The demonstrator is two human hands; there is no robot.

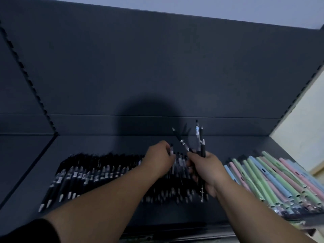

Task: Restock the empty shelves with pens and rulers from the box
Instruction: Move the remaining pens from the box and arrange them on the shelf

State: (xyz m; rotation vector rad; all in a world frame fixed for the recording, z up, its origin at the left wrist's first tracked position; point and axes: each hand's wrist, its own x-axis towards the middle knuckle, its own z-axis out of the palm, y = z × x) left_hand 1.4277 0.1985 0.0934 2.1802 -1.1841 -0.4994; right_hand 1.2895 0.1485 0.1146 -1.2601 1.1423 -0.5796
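- The right hand (206,169) grips a bunch of black pens (197,135), tips fanned upward.
- The left hand (159,155) pinches a single pen (171,149) just beside it, over the row of black pens (87,172) on the shelf (105,142).
- The pastel pens (271,176) lie to the right.

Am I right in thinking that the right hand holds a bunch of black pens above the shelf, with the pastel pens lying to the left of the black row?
Not quite: the pastel pens lie to the right of the black row, not the left, as the head view shows. The rest stands: the right hand holds a bunch of black pens above the shelf.
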